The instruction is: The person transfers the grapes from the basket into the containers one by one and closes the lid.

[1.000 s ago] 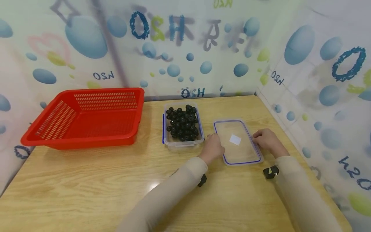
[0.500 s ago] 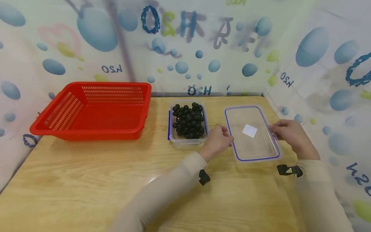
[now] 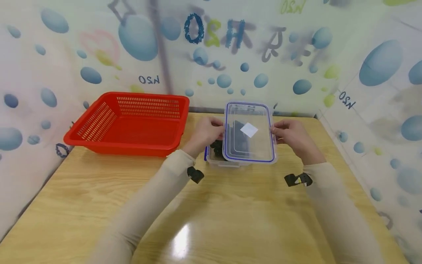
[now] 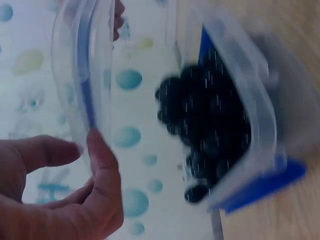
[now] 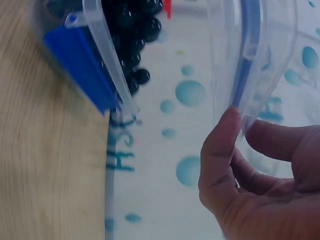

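Observation:
A clear plastic lid with a blue seal and a white paper square hangs above the clear container, tilted and apart from it. My left hand pinches the lid's left edge between thumb and fingers. On the opposite edge, my right hand pinches it the same way. Dark, shiny, grape-like round fruits fill the container, heaped up to its rim in the left wrist view. A blue side clip flares outward from the container's wall. Through the lid, the fruit shows only dimly in the head view.
To the left of the container stands a red plastic basket with slotted walls. The wooden table ends at a patterned sheet along the back and another on the right side.
Both hands have lifted the lid off the table and carried it left, over the container. The head view has swung rightward-shifted in frame, so the basket appears further right.

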The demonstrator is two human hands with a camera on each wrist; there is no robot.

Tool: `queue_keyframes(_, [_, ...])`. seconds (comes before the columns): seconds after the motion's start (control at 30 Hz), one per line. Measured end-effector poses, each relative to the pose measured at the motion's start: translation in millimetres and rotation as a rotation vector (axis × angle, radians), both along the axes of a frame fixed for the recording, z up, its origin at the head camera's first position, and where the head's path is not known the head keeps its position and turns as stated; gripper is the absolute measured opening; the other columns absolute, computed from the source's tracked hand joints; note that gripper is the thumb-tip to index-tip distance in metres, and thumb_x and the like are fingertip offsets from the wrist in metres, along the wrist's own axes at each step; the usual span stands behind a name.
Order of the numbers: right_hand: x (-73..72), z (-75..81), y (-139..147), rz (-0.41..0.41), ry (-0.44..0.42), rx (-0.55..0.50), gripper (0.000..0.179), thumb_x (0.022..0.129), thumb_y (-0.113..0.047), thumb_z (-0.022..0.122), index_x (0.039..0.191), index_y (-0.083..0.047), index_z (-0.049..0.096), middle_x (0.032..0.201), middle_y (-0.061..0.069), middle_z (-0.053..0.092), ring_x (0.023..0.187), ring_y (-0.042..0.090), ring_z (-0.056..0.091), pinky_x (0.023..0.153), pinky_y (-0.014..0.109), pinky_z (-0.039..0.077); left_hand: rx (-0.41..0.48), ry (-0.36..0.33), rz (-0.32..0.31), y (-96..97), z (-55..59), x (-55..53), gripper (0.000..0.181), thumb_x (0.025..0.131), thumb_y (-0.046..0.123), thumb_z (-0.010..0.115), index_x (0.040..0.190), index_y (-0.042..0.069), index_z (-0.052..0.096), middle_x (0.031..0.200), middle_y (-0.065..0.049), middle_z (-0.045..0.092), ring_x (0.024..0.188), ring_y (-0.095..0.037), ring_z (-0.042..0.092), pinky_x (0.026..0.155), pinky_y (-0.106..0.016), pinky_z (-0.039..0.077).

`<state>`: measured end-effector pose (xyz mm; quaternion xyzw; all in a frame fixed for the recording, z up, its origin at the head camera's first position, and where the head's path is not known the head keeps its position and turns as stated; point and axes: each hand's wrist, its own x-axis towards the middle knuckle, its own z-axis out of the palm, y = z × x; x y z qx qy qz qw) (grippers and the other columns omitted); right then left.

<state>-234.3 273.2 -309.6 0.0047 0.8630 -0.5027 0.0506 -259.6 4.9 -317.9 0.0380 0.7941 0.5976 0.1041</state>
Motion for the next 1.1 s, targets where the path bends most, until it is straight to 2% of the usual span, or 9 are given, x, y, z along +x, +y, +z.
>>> queue_keyframes(0.13, [-20.9, -6.2, -24, 0.032, -0.073, -0.009, 0.035, 0.102, -0.016, 0.053, 0.123, 0.012, 0.054, 0.111, 0.021, 0.059, 0.089, 0.022, 0.061, 0.079, 0.029, 0.055, -0.117, -0.053, 0.015, -27.4, -0.8, -10.0, 0.028, 0.098, 0.015, 0.061, 0.120, -0.002, 0.063, 0.105, -0.013, 0.065, 0.088, -0.026, 0.067, 0.086, -0.036, 0.054])
queue_keyframes(0.33, [-38.1, -22.2, -37, 0.034, -0.125, -0.049, 0.030, 0.102, -0.010, 0.051, 0.119, 0.014, 0.057, 0.098, 0.015, 0.060, 0.081, 0.019, 0.058, 0.075, 0.029, 0.055, -0.133, -0.102, 0.011, -41.1, -18.0, -22.0, 0.026, 0.096, 0.012, 0.062, 0.115, -0.005, 0.066, 0.103, -0.015, 0.067, 0.086, -0.026, 0.069, 0.083, -0.037, 0.055])
queue_keyframes(0.47, [-35.3, -18.1, -41, 0.016, -0.021, -0.112, 0.024, 0.100, -0.007, 0.055, 0.114, 0.012, 0.059, 0.095, 0.012, 0.061, 0.078, 0.016, 0.061, 0.073, 0.028, 0.056, -0.076, -0.069, -0.048, -51.9, -10.4, -24.3, 0.026, 0.096, 0.012, 0.063, 0.116, -0.005, 0.062, 0.105, -0.016, 0.066, 0.089, -0.029, 0.069, 0.084, -0.038, 0.055])
queue_keyframes(0.57, [-26.5, -3.1, -45, -0.023, 0.236, -0.250, 0.016, 0.096, -0.002, 0.062, 0.103, 0.011, 0.063, 0.093, 0.013, 0.065, 0.076, 0.018, 0.065, 0.071, 0.028, 0.057, -0.094, 0.147, -0.096, -61.1, 12.0, -20.4, 0.021, 0.095, 0.010, 0.064, 0.113, 0.000, 0.060, 0.105, -0.013, 0.064, 0.091, -0.027, 0.066, 0.083, -0.037, 0.055])
queue_keyframes(0.7, [-10.9, 11.0, -54, -0.054, 0.588, -0.518, 0.009, 0.091, 0.002, 0.066, 0.095, 0.009, 0.071, 0.092, 0.014, 0.068, 0.083, 0.021, 0.069, 0.079, 0.031, 0.056, -0.121, 0.602, -0.055, -64.0, 34.3, -9.9, 0.014, 0.093, 0.002, 0.063, 0.106, 0.003, 0.058, 0.103, -0.009, 0.061, 0.094, -0.020, 0.061, 0.083, -0.034, 0.055])
queue_keyframes(0.8, [1.7, 4.2, -62, -0.059, 0.649, -0.734, 0.017, 0.095, 0.000, 0.061, 0.104, 0.009, 0.072, 0.102, 0.014, 0.069, 0.097, 0.023, 0.068, 0.089, 0.035, 0.052, -0.059, 0.846, 0.012, -56.4, 26.1, -4.6, 0.008, 0.092, -0.003, 0.063, 0.100, -0.001, 0.059, 0.105, -0.011, 0.062, 0.098, -0.021, 0.063, 0.086, -0.033, 0.054])
queue_keyframes(0.87, [9.7, -5.3, -66, -0.075, 0.609, -0.841, 0.023, 0.098, -0.004, 0.058, 0.112, 0.010, 0.068, 0.112, 0.015, 0.068, 0.105, 0.024, 0.065, 0.092, 0.034, 0.050, -0.014, 0.917, 0.042, -49.0, 10.7, -3.0, 0.004, 0.092, -0.005, 0.063, 0.095, -0.004, 0.060, 0.113, -0.014, 0.064, 0.105, -0.023, 0.064, 0.086, -0.032, 0.054])
queue_keyframes(0.97, [16.9, -18.9, -66, -0.112, 0.476, -0.968, 0.027, 0.099, -0.005, 0.057, 0.119, 0.012, 0.063, 0.122, 0.016, 0.065, 0.110, 0.024, 0.063, 0.092, 0.030, 0.050, 0.028, 0.874, 0.089, -40.9, -15.4, -1.1, 0.008, 0.092, -0.003, 0.065, 0.099, -0.005, 0.066, 0.128, -0.015, 0.062, 0.111, -0.026, 0.063, 0.084, -0.031, 0.053])
queue_keyframes(1.1, [15.6, -32.2, -56, -0.106, 0.273, -0.984, 0.035, 0.098, -0.002, 0.058, 0.130, 0.013, 0.053, 0.131, 0.016, 0.060, 0.113, 0.021, 0.060, 0.092, 0.026, 0.049, 0.137, 0.675, 0.103, -36.9, -41.1, 0.2, 0.011, 0.093, -0.005, 0.062, 0.103, -0.005, 0.065, 0.132, -0.016, 0.059, 0.115, -0.024, 0.061, 0.086, -0.033, 0.053])
